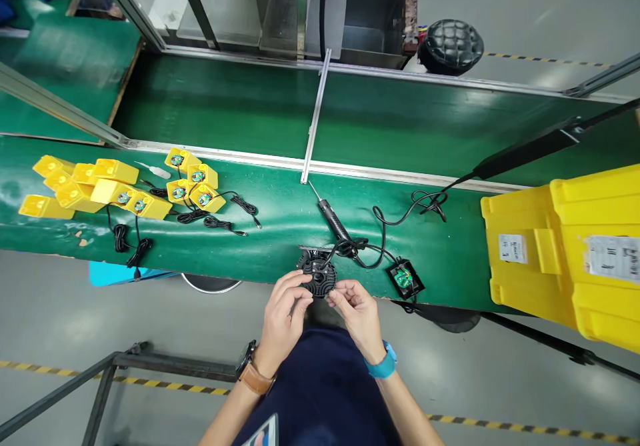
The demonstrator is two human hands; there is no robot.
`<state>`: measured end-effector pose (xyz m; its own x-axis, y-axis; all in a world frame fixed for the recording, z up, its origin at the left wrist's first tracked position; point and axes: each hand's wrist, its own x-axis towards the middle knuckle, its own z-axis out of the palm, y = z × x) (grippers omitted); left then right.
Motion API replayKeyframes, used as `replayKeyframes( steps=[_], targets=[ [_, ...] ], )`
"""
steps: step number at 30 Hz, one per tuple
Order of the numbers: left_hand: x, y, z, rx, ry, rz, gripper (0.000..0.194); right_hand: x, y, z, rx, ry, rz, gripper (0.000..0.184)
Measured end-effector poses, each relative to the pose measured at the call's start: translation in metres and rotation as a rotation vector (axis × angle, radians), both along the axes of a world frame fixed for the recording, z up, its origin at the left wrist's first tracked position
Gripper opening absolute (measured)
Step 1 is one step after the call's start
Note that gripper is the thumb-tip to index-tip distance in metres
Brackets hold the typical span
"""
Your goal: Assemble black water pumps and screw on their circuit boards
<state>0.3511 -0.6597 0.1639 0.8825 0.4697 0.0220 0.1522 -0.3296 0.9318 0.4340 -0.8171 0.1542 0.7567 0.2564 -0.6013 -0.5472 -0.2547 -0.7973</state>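
I hold a round black finned part (319,278) at the near edge of the green bench (280,213). My left hand (284,318) pinches its left rim with curled fingers. My right hand (356,314) grips its right side with fingertips closed. Just behind it lies a black electric screwdriver (334,222) with its cable. To the right a small black housing with a green circuit board (405,279) rests on the bench, wired by a black lead.
Several yellow housings (100,189) with boards and black cables sit at the bench's left. Yellow crates (565,253) stand at the right. A metal rail (314,123) crosses the green conveyor behind. A black round stool seat (451,46) is at far right.
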Motion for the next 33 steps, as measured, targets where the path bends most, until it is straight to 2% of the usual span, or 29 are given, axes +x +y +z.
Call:
replayKeyframes(
  steps=[3,6,10,13,17,24,33],
  targets=[
    [-0.004,-0.006,0.0,-0.168,0.02,0.218,0.015,0.001,-0.008,0.001,-0.097,-0.114,-0.002,0.055],
    [-0.006,-0.018,-0.003,-0.438,0.142,0.454,0.025,0.006,-0.008,0.005,-0.177,-0.276,0.032,0.051],
    [-0.001,-0.035,-0.007,-0.809,0.297,0.587,0.047,0.012,0.005,0.004,-0.221,-0.384,0.127,0.046],
    [0.004,-0.043,-0.009,-0.943,0.308,0.651,0.055,0.014,0.012,0.001,-0.222,-0.362,0.154,0.047],
    [0.007,-0.046,-0.011,-0.968,0.292,0.658,0.056,0.014,0.011,-0.002,-0.231,-0.317,0.16,0.049],
    [0.007,-0.045,-0.016,-0.872,0.313,0.636,0.06,0.015,0.009,-0.001,-0.234,-0.296,0.177,0.051],
    [0.006,-0.039,-0.01,-0.87,0.36,0.597,0.06,0.016,0.009,-0.001,-0.22,-0.307,0.19,0.048]
  ],
)
